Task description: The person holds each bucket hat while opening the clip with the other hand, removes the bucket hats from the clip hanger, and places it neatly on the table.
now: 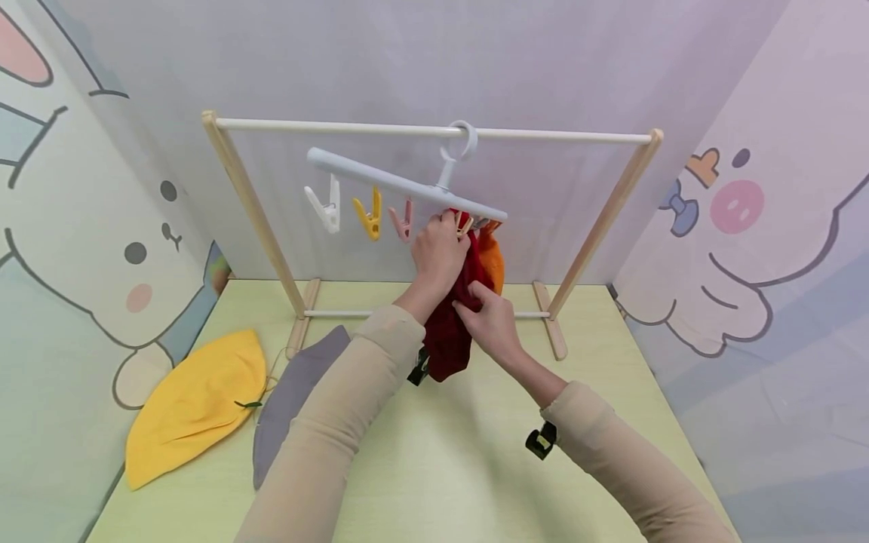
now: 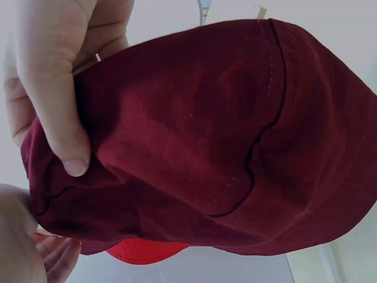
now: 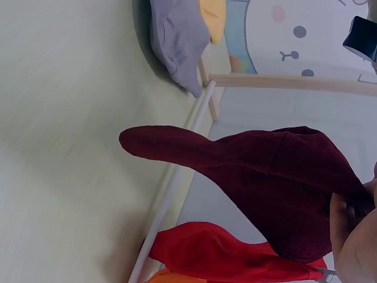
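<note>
A dark red fabric bucket hat (image 1: 448,339) hangs folded below the right part of the white hanger (image 1: 407,185). My left hand (image 1: 437,253) is up at the top of this hat, beside a beige clip (image 1: 465,225), fingers curled on the cloth. Lower down, my right hand (image 1: 492,320) pinches the hat's right edge between thumb and fingers. In the left wrist view, the dark red hat (image 2: 194,135) fills the middle, with a thumb flat on its cloth. Behind it, a bright red hat (image 3: 212,250) and an orange hat (image 1: 493,260) hang from the hanger.
White (image 1: 330,207), yellow (image 1: 370,215) and pink clips (image 1: 403,221) hang bare on the hanger's left part. The hanger hooks on the white rail (image 1: 339,128) of a wooden rack. A yellow hat (image 1: 197,407) and a grey hat (image 1: 299,400) lie at the table's left.
</note>
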Motion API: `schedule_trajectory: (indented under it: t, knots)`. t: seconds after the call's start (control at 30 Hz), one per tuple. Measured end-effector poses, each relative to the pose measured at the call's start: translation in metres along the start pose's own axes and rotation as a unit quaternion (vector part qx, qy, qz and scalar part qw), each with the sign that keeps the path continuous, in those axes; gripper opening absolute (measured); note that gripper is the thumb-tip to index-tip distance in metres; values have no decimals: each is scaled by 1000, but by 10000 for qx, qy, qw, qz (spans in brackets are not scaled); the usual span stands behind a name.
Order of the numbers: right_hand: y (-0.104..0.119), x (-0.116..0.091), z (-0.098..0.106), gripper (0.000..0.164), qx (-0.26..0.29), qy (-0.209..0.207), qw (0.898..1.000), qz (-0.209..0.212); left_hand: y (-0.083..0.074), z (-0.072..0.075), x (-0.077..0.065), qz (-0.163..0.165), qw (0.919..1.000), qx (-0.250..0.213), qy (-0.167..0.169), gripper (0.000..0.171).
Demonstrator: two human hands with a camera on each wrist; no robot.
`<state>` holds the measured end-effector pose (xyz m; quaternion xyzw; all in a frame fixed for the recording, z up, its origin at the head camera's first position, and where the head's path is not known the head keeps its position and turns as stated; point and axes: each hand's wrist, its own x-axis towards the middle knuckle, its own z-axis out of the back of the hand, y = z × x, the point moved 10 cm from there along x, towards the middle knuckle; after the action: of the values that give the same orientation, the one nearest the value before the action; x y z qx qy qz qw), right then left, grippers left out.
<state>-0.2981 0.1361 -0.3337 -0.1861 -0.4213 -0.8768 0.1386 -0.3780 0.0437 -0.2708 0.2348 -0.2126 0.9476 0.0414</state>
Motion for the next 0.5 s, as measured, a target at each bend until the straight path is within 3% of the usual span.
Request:
schedule_trajectory:
  t: [0.5]
  knots:
    - [2,-3,1,16,-100,-32,9998,162,-8,-2,-4,-198,9997,78,139,21]
